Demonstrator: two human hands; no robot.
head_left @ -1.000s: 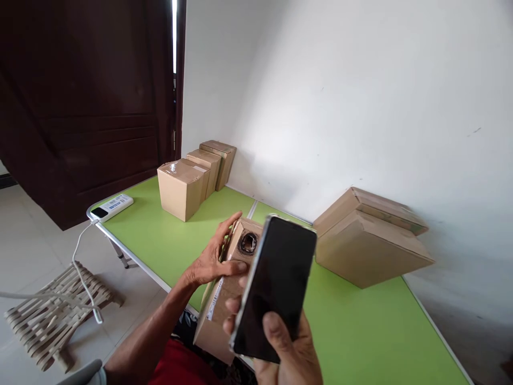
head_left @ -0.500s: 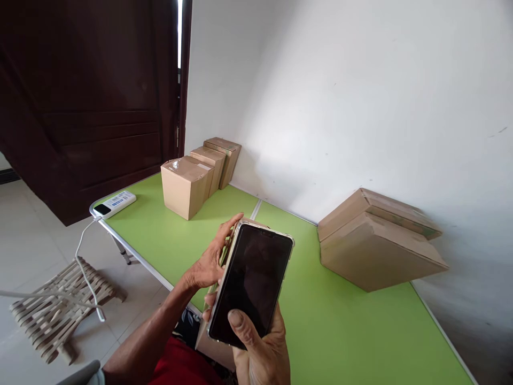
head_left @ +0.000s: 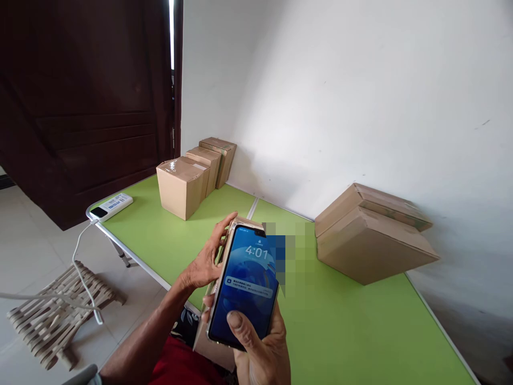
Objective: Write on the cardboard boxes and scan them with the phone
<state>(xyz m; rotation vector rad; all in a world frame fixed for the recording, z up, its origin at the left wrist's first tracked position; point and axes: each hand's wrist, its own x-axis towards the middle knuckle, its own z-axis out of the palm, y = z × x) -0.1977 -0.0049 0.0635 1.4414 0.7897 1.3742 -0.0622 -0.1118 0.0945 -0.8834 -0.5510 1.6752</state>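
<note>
My right hand (head_left: 260,353) grips a smartphone (head_left: 245,289) upright in front of me, thumb on its lower edge. The screen is lit and shows a lock screen reading 4:01. Behind the phone, my left hand (head_left: 204,259) rests with fingers curled on the side of a small cardboard box (head_left: 240,222), which the phone mostly hides. The box stands at the near edge of the green table (head_left: 344,331).
Three small cardboard boxes (head_left: 180,187) line up at the table's far left by the wall. Two flat cartons (head_left: 372,240) lean at the right. A white power strip (head_left: 111,206) lies on the left corner, its cable hanging toward a woven stool (head_left: 52,310).
The phone's screen went from black to lit. My right hand lowered the phone and brought it in front of the box, which it now hides. My left hand has kept its place.
</note>
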